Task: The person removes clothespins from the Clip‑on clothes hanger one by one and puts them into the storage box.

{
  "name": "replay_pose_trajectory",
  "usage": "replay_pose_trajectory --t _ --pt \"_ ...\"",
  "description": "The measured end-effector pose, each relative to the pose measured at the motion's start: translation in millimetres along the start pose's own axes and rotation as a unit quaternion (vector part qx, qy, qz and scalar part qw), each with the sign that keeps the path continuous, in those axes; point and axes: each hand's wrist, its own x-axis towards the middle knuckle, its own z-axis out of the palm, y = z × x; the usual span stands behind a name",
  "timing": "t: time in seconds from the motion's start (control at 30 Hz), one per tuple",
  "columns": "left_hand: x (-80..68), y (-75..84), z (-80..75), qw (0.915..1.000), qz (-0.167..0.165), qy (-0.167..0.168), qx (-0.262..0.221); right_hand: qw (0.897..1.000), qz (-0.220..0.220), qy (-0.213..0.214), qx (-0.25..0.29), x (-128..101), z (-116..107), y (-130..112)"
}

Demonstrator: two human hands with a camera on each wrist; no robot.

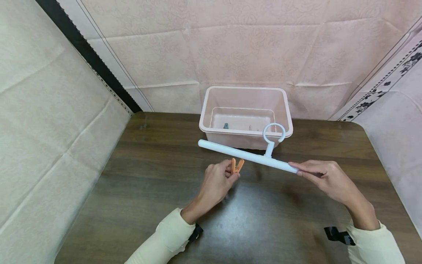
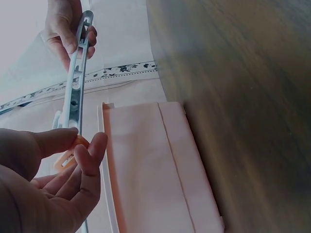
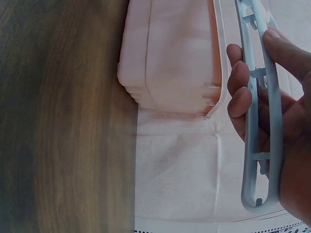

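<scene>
So there's a white hanger bar (image 1: 247,156) with a ring on top, held up off the desk (image 1: 148,190). The right hand (image 1: 326,179) has its grip pinched around the bar's right end. Just under the bar's middle, the left hand (image 1: 215,181) pinches an orange clothespin (image 1: 236,165) in its fingertips. A pink plastic tub (image 1: 245,110) sits right behind the bar.

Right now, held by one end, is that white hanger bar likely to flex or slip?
Probably stiff: the white hanger bar stays straight, held only by the right hand. Likely light: its underside looks hollow and ribbed. Its smooth plastic might twist when the orange clothespin presses on.
</scene>
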Motion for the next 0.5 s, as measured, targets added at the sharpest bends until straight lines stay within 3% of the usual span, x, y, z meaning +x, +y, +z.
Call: replay_pose_trajectory --t 0.23,0.33,0.5 --pt "-2.1 2.9 0.4 0.9959 0.027 0.0 0.087 1.0 0.008 -0.009 -0.001 -2.2 -0.3 -0.2" --pt "-3.5 3.8 2.1 0.991 0.053 0.014 0.122 1.0 0.0 -0.009 0.003 -2.2 -1.2 0.0" --pt "-5.7 3.3 5.4 0.9717 0.123 0.062 0.192 1.0 -0.011 -0.005 0.003 -1.3 -2.8 0.3"
